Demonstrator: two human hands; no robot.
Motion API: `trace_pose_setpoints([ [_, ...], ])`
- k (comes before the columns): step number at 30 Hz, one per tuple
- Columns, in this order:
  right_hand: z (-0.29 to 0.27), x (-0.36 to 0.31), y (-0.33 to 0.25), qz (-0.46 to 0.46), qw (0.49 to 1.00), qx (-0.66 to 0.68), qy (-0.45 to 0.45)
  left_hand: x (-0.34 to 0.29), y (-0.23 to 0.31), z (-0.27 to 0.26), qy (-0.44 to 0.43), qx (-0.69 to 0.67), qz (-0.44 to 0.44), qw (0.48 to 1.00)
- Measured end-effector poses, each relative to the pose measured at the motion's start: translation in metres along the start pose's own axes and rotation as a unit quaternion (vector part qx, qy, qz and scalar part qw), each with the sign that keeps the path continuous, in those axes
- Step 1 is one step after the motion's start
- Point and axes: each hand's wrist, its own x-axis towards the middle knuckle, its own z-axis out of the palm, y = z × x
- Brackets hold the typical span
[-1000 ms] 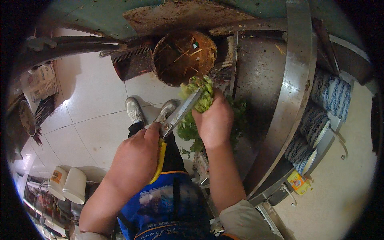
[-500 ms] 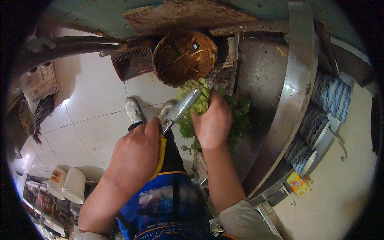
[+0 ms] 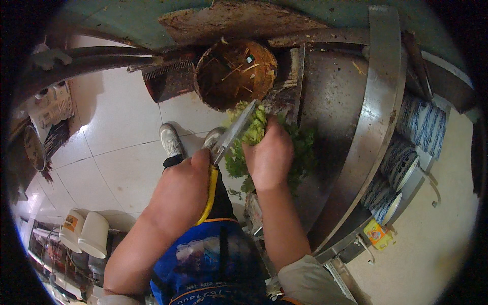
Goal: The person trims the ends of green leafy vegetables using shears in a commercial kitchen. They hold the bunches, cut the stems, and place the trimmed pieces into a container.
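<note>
My left hand [image 3: 180, 188] is wrapped round the yellow handles of a pair of scissors [image 3: 236, 129]. Their metal blades point up and to the right, lying across the pale cut ends of a bunch of leafy greens [image 3: 252, 133]. That bunch is gripped in my right hand [image 3: 273, 155], its stem ends toward the scissors and its dark leaves spreading out below and to the right of the fist. Just beyond the stems stands a round, rusty-brown bin [image 3: 265, 71] with sticks and scraps inside.
A metal counter with a raised steel edge [image 3: 378, 86] runs along the right. Stacked blue-and-white plates [image 3: 421, 124] and a yellow packet [image 3: 377, 234] are beyond it. White buckets [image 3: 94, 236] stand at lower left. My shoes [image 3: 170, 140] are on the tiled floor [image 3: 122, 173].
The scissors have turned more upright and narrower to view, and my left hand has shifted slightly down and right. A small pale bit shows at the bin's far rim. My right hand stays nearly still.
</note>
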Motion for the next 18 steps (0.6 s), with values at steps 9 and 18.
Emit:
trace_pose_setpoints([
  [9,-0.005,0.007,0.012,0.056,0.997,0.030,-0.043,-0.010,-0.006,-0.008,0.013,-0.037,-0.021,0.999],
  [18,-0.004,0.006,0.011,0.041,0.999,0.015,-0.022,-0.009,-0.001,-0.009,0.002,0.031,0.040,0.999],
])
